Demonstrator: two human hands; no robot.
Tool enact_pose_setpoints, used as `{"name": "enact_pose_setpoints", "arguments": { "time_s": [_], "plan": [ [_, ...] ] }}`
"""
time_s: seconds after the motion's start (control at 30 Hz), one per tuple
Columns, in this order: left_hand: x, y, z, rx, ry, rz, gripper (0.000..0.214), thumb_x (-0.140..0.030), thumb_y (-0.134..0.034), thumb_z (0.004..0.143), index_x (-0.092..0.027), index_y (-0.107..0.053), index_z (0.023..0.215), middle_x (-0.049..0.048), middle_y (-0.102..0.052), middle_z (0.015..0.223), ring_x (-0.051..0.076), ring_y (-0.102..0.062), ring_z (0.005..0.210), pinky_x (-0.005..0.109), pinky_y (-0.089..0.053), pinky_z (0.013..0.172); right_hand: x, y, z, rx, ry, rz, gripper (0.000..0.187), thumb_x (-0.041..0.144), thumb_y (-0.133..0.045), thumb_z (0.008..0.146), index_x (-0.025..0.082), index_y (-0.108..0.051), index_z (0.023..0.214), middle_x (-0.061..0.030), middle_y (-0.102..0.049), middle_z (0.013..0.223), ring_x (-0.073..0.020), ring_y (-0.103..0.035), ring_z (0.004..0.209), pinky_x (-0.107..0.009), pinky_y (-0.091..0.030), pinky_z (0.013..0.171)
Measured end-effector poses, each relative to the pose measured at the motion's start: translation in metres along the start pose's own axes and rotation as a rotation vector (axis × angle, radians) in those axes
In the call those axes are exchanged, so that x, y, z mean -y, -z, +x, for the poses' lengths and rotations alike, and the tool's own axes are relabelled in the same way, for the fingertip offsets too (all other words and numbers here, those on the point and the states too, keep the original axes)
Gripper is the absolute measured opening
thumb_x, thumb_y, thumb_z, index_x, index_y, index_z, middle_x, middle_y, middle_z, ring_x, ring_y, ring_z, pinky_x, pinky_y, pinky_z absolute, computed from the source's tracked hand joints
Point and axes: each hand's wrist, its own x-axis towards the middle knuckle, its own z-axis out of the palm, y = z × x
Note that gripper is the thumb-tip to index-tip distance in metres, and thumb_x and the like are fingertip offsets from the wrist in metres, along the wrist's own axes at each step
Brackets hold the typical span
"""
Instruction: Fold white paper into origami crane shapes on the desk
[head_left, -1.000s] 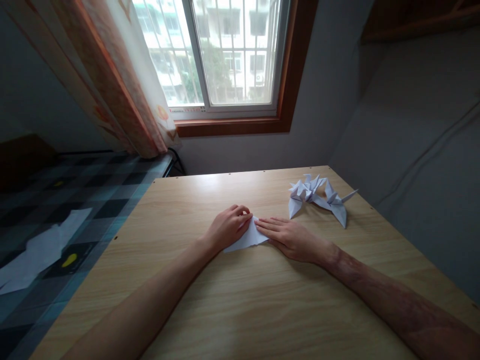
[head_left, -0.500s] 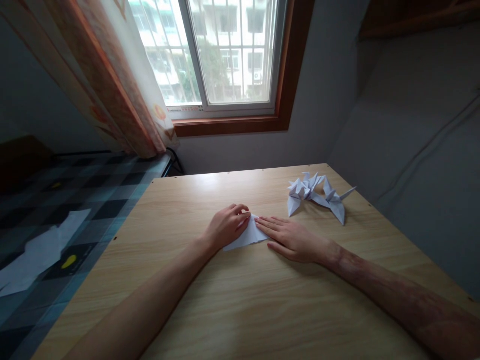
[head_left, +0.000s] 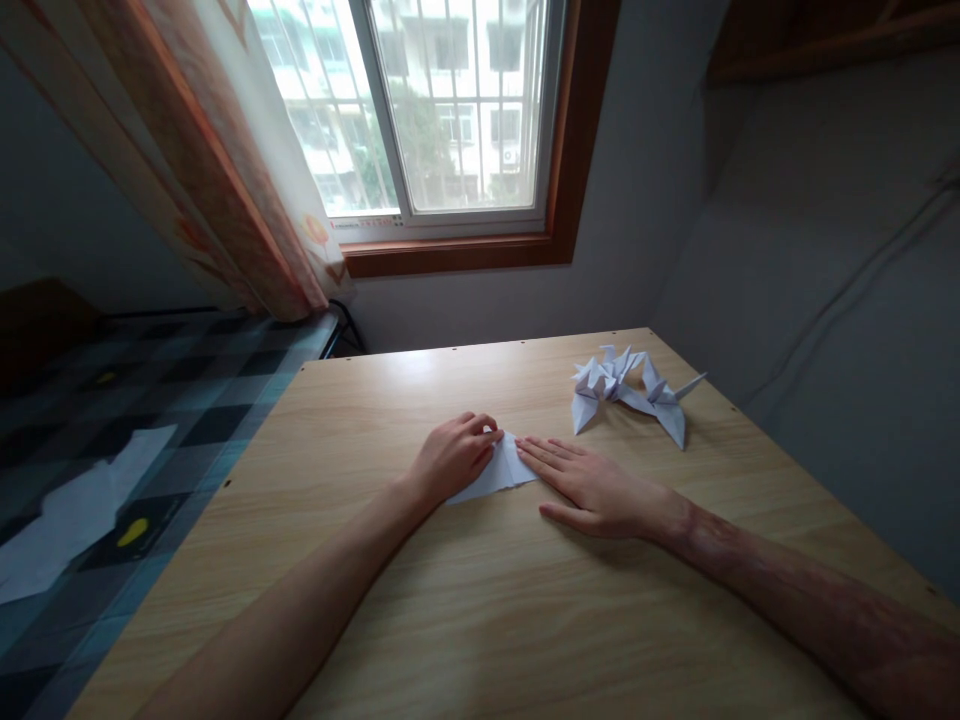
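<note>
Fingers of the right hand (head_left: 592,488) are lying flat and close together, the thumb spreading apart toward eight o'clock, while their tips are resting on the right slope of the folded paper (head_left: 500,470). Curling over the other slope, the left hand (head_left: 456,455) is bringing thumb and fingers near the peak (whether they are actually pinching it, I cannot tell). That white piece is lying mid-table between both hands, showing a roughly triangular shape: its peak is pointing to twelve, its left corner to eight. One crease is running down from the peak, meeting the long near edge at a slight break.

Taking the folded paper as the clock's centre, the pale wooden table (head_left: 420,610) is also bearing a cluster of white paper cranes (head_left: 626,388) at two, their sharp wings and points overlapping. At nine, well apart, the checked bed (head_left: 232,350) is holding loose white sheets (head_left: 79,515) near a yellow mark (head_left: 133,532). A barred window (head_left: 450,110) is standing at twelve, a flowered curtain (head_left: 225,190) hanging at ten.
</note>
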Motion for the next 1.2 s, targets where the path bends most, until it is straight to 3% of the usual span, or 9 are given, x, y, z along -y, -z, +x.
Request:
{"name": "enact_pose_setpoints", "arguments": {
  "time_s": [0.33,0.87,1.0,1.1,1.2],
  "plan": [
    [-0.004,0.006,0.003,0.02,0.042,0.01,0.03,-0.022,-0.052,0.108,-0.021,-0.078,0.124,0.0101,-0.075,0.121,0.024,-0.068,0.107,0.037,-0.064,0.089,0.002,0.002,-0.026,-0.034,-0.023,0.025,0.081,0.048,-0.058,0.111,0.02,-0.02,0.177,-0.0145,-0.023,0.182,-0.0324,-0.026,0.168,-0.051,-0.029,0.138],
    [-0.004,0.003,0.003,-0.005,0.068,-0.049,0.031,-0.021,-0.053,0.107,-0.024,-0.078,0.123,0.0099,-0.074,0.121,0.024,-0.068,0.109,0.037,-0.063,0.091,0.004,0.014,-0.08,-0.038,-0.061,-0.036,0.078,0.041,-0.061,0.11,0.028,-0.023,0.177,-0.0089,-0.035,0.178,-0.0328,-0.039,0.163,-0.055,-0.036,0.135],
    [-0.004,0.003,0.003,-0.007,0.08,-0.036,0.028,-0.02,-0.054,0.106,-0.021,-0.078,0.119,0.0106,-0.074,0.121,0.026,-0.068,0.11,0.039,-0.063,0.093,0.001,0.019,-0.085,-0.074,-0.069,-0.045,0.069,0.036,-0.058,0.111,0.033,-0.032,0.174,-0.006,-0.046,0.173,-0.0321,-0.047,0.158,-0.056,-0.038,0.133],
    [-0.003,0.002,0.002,-0.041,0.101,-0.044,0.024,-0.019,-0.057,0.104,-0.021,-0.077,0.116,0.0108,-0.074,0.122,0.026,-0.069,0.111,0.041,-0.063,0.094,0.001,0.022,-0.08,-0.123,-0.05,-0.057,0.057,0.032,-0.056,0.111,0.031,-0.047,0.167,-0.0076,-0.059,0.163,-0.0333,-0.057,0.15,-0.058,-0.043,0.128],
    [-0.002,0.001,0.002,-0.091,0.133,-0.069,0.022,-0.019,-0.059,0.102,-0.02,-0.077,0.115,0.0111,-0.075,0.121,0.026,-0.07,0.108,0.043,-0.063,0.095,0.004,0.022,-0.061,-0.229,-0.018,-0.029,0.036,0.03,-0.055,0.11,0.027,-0.071,0.142,-0.0111,-0.077,0.139,-0.0335,-0.071,0.127,-0.057,-0.051,0.117]
  ]
}}
